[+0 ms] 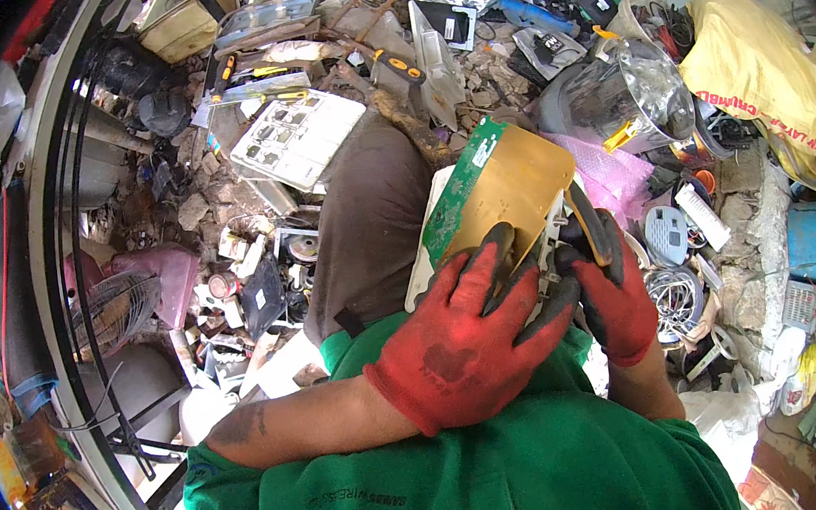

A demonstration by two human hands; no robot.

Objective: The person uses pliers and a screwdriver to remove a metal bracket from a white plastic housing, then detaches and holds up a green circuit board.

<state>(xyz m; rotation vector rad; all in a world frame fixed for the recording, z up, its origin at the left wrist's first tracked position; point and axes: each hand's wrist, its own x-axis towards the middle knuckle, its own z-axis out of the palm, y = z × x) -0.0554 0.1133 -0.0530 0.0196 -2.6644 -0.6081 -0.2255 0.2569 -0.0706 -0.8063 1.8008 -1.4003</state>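
Note:
On my lap lies an opened electronic unit with a gold-coloured metal plate [525, 176], a green circuit board [461, 193] along its left side and a pale casing underneath. My left hand [472, 333], in a red glove with dark fingertips, grips the unit's near edge, fingers pressed over the plate. Gloved alike, my right hand [616, 297] is closed at the unit's right corner. A curved dark and tan piece [588, 224], perhaps a tool handle, rises beside its fingers. What the right fingertips hold is hidden.
Ahead lie a white panel with dark sockets [299, 136] and yellow-black handled pliers [400, 66]. A clear plastic bucket [616, 95], pink bubble wrap [601, 178] and a yellow sack [769, 63] are at the right. A black metal frame [75, 243] and a fan [117, 308] stand left.

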